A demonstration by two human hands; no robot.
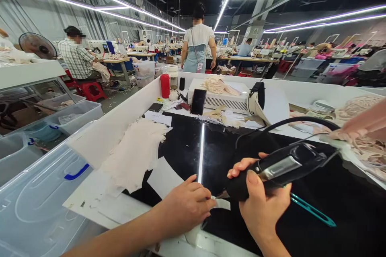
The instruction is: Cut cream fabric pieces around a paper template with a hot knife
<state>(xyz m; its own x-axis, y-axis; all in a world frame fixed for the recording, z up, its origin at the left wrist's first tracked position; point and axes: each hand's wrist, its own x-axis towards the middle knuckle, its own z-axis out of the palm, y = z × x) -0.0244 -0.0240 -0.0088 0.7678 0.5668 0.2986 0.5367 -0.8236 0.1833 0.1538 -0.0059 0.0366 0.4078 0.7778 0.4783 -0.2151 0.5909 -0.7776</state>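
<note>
My right hand (263, 204) is wrapped round a black corded hand tool (280, 168) with a silver panel on its side. Its narrow metal tip points left, close to the fingers of my left hand (189, 204). Those fingers are bent and pinch a small curved white strip (222, 204) against the black work surface (183, 140). Whether the tip touches the strip I cannot tell. A larger white sheet (164, 176) lies just beyond my left hand. Beside it is a heap of pale thin pieces (137, 148). A slim teal slotted tool (313, 209) rests right of my right hand.
At the right edge, another person's blurred hand (358, 124) is near pale pieces (369, 150). A phone (198, 101) leans on a white vented box (223, 92) at the back. A red bottle (165, 86) stands left of it. Clear bins (36, 204) stand left.
</note>
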